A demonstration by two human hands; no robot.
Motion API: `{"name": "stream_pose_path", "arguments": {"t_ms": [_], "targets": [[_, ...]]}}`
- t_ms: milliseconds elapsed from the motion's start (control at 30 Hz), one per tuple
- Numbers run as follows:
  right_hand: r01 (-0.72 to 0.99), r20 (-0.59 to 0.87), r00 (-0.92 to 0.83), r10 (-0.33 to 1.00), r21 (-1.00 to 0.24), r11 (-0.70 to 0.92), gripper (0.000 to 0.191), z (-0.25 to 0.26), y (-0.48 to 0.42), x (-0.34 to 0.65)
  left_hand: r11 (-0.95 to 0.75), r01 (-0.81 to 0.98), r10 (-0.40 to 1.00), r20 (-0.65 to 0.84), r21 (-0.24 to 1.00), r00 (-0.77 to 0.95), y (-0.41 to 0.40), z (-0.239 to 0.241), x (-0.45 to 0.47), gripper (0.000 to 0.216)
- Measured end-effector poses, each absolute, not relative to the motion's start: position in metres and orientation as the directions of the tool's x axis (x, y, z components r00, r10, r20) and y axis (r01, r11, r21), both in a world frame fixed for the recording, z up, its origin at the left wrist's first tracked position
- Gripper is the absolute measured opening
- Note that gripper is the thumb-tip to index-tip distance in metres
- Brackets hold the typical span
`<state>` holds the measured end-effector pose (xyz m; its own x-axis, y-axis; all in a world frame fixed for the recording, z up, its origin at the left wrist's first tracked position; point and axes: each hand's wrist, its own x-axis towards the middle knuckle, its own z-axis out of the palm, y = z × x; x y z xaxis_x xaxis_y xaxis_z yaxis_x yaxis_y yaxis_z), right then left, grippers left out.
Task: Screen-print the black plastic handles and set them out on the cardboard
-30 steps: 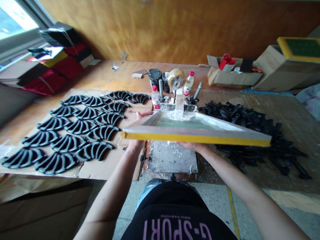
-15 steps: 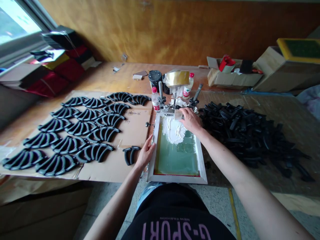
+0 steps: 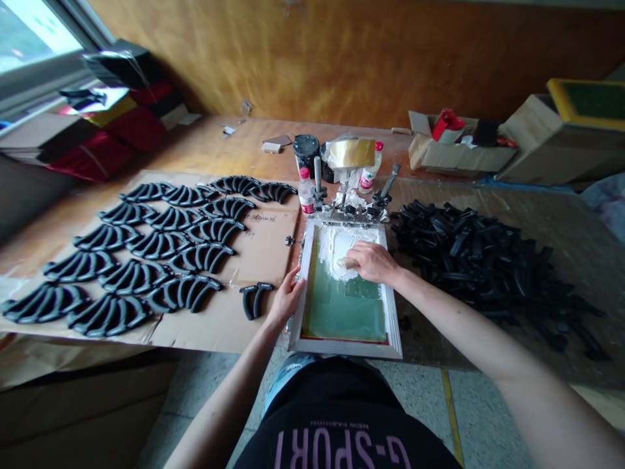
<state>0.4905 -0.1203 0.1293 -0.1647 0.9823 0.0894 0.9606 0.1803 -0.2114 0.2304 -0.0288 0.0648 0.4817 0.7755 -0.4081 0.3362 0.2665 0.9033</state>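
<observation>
The right hand (image 3: 374,262) grips a squeegee (image 3: 347,262) on the printing screen (image 3: 344,286); the left hand's (image 3: 288,298) spread fingers press its frame edge.

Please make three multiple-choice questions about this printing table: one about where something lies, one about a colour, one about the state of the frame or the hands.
1. Where is the loose heap of black parts?
A. right of the screen frame
B. left of the screen frame
C. on the floor

2. What colour is the paste spread on the screen mesh?
A. red
B. white
C. blue

3. How does the screen frame stand?
A. tilted up
B. lying flat on the table
C. leaning on the wall

Answers:
1. A: the heap lies to the right of the frame, while the rows of black curved parts lie on cardboard at the left.
2. B: the paste at the far end of the green mesh is white.
3. B: the frame lies flat; the left hand rests on its left edge and the right hand presses a squeegee on the mesh.
</observation>
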Motion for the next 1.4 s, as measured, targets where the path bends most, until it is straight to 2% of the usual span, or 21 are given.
{"name": "stream_pose_path", "arguments": {"t_ms": [100, 200, 300, 433, 500, 600, 700, 767, 900, 967, 1033, 1100, 1167, 1233, 1267, 1300, 1367, 1400], "targets": [[0.967, 0.152, -0.159, 0.975, -0.175, 0.185, 0.025, 0.116, -0.128, 0.481, 0.276, 0.317, 0.773, -0.405, 0.908, 0.489, -0.030, 0.071, 0.230, 0.071], [0.944, 0.142, -0.187, 0.972, -0.246, 0.217, 0.023, 0.111, -0.135, 0.481, 0.300, 0.306, 0.760, -0.420, 0.904, 0.496, -0.031, 0.080, 0.231, 0.071], [0.939, 0.164, -0.037, 0.986, -0.331, 0.091, 0.025, 0.125, -0.120, 0.492, 0.301, 0.311, 0.759, -0.424, 0.902, 0.494, -0.031, 0.093, 0.231, 0.071], [0.929, 0.181, 0.195, 0.964, -0.348, -0.122, 0.056, 0.151, -0.081, 0.522, 0.288, 0.282, 0.761, -0.397, 0.915, 0.512, -0.028, 0.125, 0.229, 0.068], [0.908, 0.186, 0.311, 0.932, -0.349, -0.233, 0.062, 0.158, -0.074, 0.545, 0.278, 0.244, 0.778, -0.367, 0.929, 0.511, -0.025, 0.146, 0.229, 0.060], [0.805, 0.227, 0.535, 0.813, -0.430, -0.409, 0.051, 0.151, -0.089, 0.581, 0.275, 0.150, 0.788, -0.312, 0.950, 0.531, -0.016, 0.177, 0.238, 0.054], [0.690, 0.158, 0.667, 0.728, -0.499, -0.524, 0.039, 0.124, -0.118, 0.594, 0.187, -0.124, 0.842, -0.094, 0.974, 0.531, -0.003, 0.201, 0.261, 0.049], [0.692, 0.089, 0.634, 0.768, -0.510, -0.511, 0.034, 0.100, -0.132, 0.582, 0.146, -0.236, 0.866, -0.009, 0.961, 0.500, 0.005, 0.208, 0.278, 0.046], [0.846, 0.082, 0.350, 0.933, -0.455, -0.277, 0.032, 0.068, -0.140, 0.529, 0.219, -0.270, 0.919, -0.105, 0.938, 0.381, -0.002, 0.192, 0.297, 0.049], [0.893, 0.099, 0.280, 0.955, -0.391, -0.222, 0.024, 0.069, -0.138, 0.501, 0.365, -0.211, 0.873, -0.255, 0.907, 0.415, -0.023, 0.167, 0.297, 0.052], [0.903, 0.135, 0.294, 0.946, -0.362, -0.229, 0.016, 0.077, -0.139, 0.471, 0.575, -0.028, 0.695, -0.471, 0.817, 0.544, -0.052, 0.140, 0.294, 0.057], [0.925, 0.183, 0.218, 0.959, -0.353, -0.143, 0.016, 0.086, -0.143, 0.441, 0.692, 0.106, 0.527, -0.600, 0.714, 0.601, -0.078, 0.115, 0.287, 0.058], [0.934, 0.192, -0.008, 0.981, -0.348, 0.076, 0.016, 0.093, -0.149, 0.422, 0.724, 0.144, 0.495, -0.653, 0.675, 0.573, -0.090, 0.097, 0.274, 0.054], [0.916, 0.161, -0.152, 0.975, -0.348, 0.200, 0.015, 0.095, -0.161, 0.427, 0.687, 0.175, 0.558, -0.667, 0.705, 0.495, -0.084, 0.084, 0.251, 0.049], [0.927, 0.135, -0.133, 0.982, -0.334, 0.171, 0.016, 0.096, -0.169, 0.441, 0.647, 0.209, 0.605, -0.661, 0.733, 0.444, -0.074, 0.078, 0.233, 0.047], [0.952, 0.101, -0.048, 0.994, -0.297, 0.076, 0.017, 0.095, -0.178, 0.462, 0.591, 0.257, 0.664, -0.642, 0.765, 0.384, -0.062, 0.071, 0.213, 0.046], [0.957, 0.029, 0.253, 0.967, -0.154, -0.246, 0.020, 0.093, -0.202, 0.516, 0.498, 0.405, 0.776, -0.603, 0.766, 0.186, -0.031, 0.055, 0.166, 0.044], [0.908, -0.015, 0.415, 0.910, -0.057, -0.415, 0.021, 0.091, -0.215, 0.545, 0.459, 0.486, 0.809, -0.576, 0.743, 0.116, -0.017, 0.045, 0.142, 0.042]]}}
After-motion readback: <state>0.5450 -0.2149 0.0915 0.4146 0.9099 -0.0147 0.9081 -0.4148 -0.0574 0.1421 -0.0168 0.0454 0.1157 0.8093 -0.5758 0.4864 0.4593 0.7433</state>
